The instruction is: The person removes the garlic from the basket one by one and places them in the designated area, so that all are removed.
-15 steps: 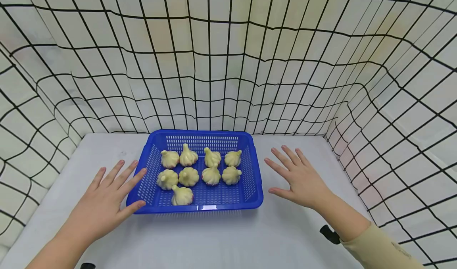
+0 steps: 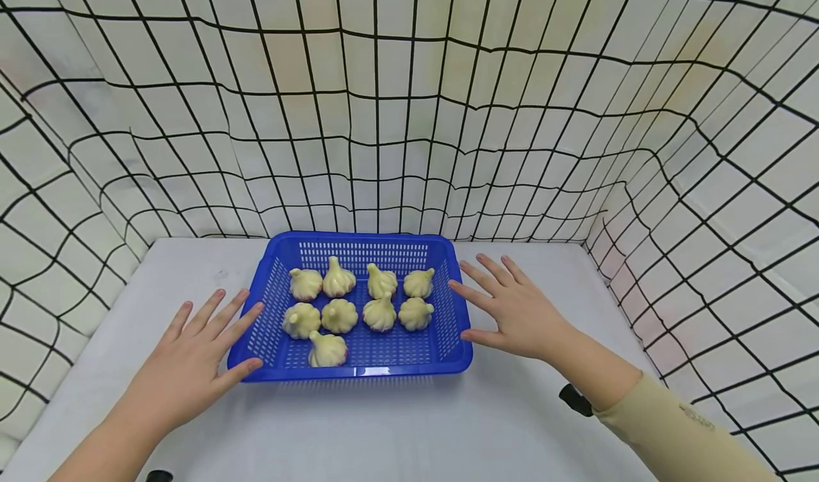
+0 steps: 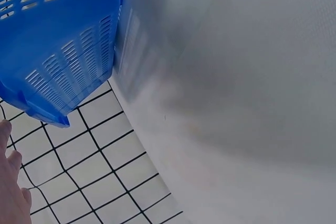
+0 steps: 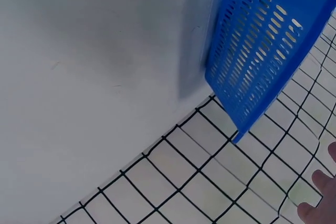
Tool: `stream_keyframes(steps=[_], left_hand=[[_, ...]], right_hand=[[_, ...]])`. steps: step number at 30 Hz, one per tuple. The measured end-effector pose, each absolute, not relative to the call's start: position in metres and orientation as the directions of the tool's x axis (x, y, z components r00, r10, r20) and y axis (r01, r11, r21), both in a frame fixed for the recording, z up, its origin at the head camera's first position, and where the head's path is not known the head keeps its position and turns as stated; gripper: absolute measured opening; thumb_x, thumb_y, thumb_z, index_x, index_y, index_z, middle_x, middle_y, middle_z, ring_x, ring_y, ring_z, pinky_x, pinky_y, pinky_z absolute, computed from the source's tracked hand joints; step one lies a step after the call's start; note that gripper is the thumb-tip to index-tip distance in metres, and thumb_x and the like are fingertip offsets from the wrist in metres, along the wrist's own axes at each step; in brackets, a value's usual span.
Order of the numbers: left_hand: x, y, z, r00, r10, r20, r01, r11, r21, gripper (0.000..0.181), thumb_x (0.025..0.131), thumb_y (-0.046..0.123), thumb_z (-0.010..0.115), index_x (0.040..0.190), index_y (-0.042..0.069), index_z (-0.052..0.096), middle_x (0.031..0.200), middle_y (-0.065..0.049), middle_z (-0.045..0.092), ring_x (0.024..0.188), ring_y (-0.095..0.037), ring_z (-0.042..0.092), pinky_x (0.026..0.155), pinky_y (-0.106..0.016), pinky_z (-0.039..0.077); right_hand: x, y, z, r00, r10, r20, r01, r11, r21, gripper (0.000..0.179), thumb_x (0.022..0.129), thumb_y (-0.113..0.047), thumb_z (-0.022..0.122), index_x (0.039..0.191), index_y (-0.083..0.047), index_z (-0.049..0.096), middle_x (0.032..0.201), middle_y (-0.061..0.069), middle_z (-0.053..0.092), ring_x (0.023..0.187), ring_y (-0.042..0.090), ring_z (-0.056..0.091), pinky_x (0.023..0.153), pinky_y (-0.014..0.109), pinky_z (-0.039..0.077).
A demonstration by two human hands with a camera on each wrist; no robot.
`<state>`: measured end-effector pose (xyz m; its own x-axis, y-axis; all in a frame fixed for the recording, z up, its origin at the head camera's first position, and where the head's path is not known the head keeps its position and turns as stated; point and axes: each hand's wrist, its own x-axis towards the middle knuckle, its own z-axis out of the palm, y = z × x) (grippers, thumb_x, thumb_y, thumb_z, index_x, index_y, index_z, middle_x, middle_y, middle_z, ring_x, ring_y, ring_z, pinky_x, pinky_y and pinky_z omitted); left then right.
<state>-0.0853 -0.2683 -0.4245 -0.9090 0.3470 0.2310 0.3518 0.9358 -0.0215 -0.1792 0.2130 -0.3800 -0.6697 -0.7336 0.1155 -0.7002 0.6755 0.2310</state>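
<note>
A blue plastic basket with slotted walls stands on the white tabletop in the head view. Inside it lie several garlic bulbs, pale with pinkish bases, mostly in rows towards the back, with one bulb nearer the front. My left hand hovers at the basket's left side, fingers spread and straight, its thumb and index fingertip overlapping the rim in view. On the right side, my right hand is likewise spread, fingertips by the right rim. Neither hand holds anything; whether either touches the basket, I cannot tell.
Black netting over white sheeting surrounds the white table at the back and both sides. A small black object shows beneath the right wrist. Tabletop extends in front of the basket.
My right hand has shifted left, bringing its fingertips up to the basket's right rim. The left hand, basket and garlic bulbs look the same as before.
</note>
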Motion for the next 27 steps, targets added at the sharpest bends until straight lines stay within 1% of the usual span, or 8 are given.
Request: stream_keyframes(steps=[4,7,11,16,20,24,27], left_hand=[[-0.087,-0.268,-0.427,-0.91,0.348,0.226,0.353,0.935,-0.021,0.087,0.09,0.061,0.06,0.159,0.021,0.024,0.163,-0.012,0.023,0.151,-0.022,-0.014,0.119,-0.048,-0.015],[-0.087,-0.268,-0.428,-0.909,0.352,0.224,0.357,0.934,-0.02,0.087,0.091,0.06,0.06,0.159,0.02,0.025,0.163,-0.012,0.023,0.151,-0.022,-0.014,0.119,-0.048,-0.015],[-0.088,-0.266,-0.428,-0.911,0.356,0.209,0.361,0.932,-0.013,0.085,0.091,0.061,0.059,0.158,0.018,0.027,0.163,-0.012,0.023,0.151,-0.022,-0.014,0.118,-0.047,-0.016],[-0.086,-0.264,-0.428,-0.918,0.35,0.187,0.358,0.933,0.011,0.083,0.092,0.062,0.057,0.157,0.017,0.03,0.163,-0.012,0.024,0.151,-0.022,-0.013,0.118,-0.047,-0.018],[-0.086,-0.263,-0.43,-0.918,0.352,0.181,0.363,0.932,0.026,0.082,0.093,0.061,0.056,0.157,0.018,0.03,0.163,-0.012,0.024,0.151,-0.023,-0.012,0.118,-0.046,-0.018],[-0.086,-0.263,-0.433,-0.919,0.354,0.174,0.365,0.93,0.036,0.08,0.094,0.06,0.056,0.158,0.019,0.029,0.163,-0.012,0.025,0.151,-0.023,-0.012,0.118,-0.046,-0.018],[-0.085,-0.263,-0.434,-0.922,0.35,0.165,0.362,0.931,0.045,0.079,0.094,0.06,0.056,0.157,0.02,0.03,0.163,-0.012,0.025,0.152,-0.023,-0.011,0.118,-0.046,-0.018]], right_hand=[[-0.183,0.203,-0.378,-0.653,-0.753,0.085,-0.719,0.651,0.244,0.081,0.091,-0.078,0.035,0.157,-0.032,0.028,0.166,0.003,0.015,0.152,0.032,0.009,0.121,0.056,0.005],[-0.187,0.196,-0.376,-0.621,-0.78,0.076,-0.743,0.617,0.259,0.08,0.091,-0.077,0.036,0.157,-0.032,0.029,0.166,0.003,0.017,0.152,0.032,0.011,0.121,0.055,0.006],[-0.193,0.185,-0.371,-0.575,-0.817,0.053,-0.781,0.566,0.263,0.078,0.092,-0.077,0.031,0.157,-0.032,0.03,0.165,0.003,0.019,0.151,0.032,0.014,0.121,0.055,0.008],[-0.201,0.171,-0.367,-0.52,-0.854,0.009,-0.826,0.505,0.252,0.076,0.094,-0.076,0.027,0.157,-0.034,0.03,0.165,0.002,0.021,0.151,0.031,0.016,0.121,0.054,0.006],[-0.208,0.162,-0.366,-0.477,-0.879,-0.009,-0.849,0.458,0.263,0.076,0.094,-0.076,0.027,0.157,-0.034,0.029,0.164,0.003,0.023,0.15,0.032,0.019,0.121,0.055,0.009],[-0.215,0.152,-0.364,-0.442,-0.897,-0.018,-0.87,0.424,0.252,0.074,0.095,-0.074,0.03,0.156,-0.033,0.031,0.163,0.002,0.025,0.149,0.031,0.022,0.12,0.055,0.014],[-0.22,0.145,-0.362,-0.419,-0.908,-0.019,-0.887,0.404,0.224,0.072,0.095,-0.071,0.039,0.155,-0.031,0.035,0.162,0.003,0.029,0.148,0.033,0.026,0.119,0.056,0.018]])
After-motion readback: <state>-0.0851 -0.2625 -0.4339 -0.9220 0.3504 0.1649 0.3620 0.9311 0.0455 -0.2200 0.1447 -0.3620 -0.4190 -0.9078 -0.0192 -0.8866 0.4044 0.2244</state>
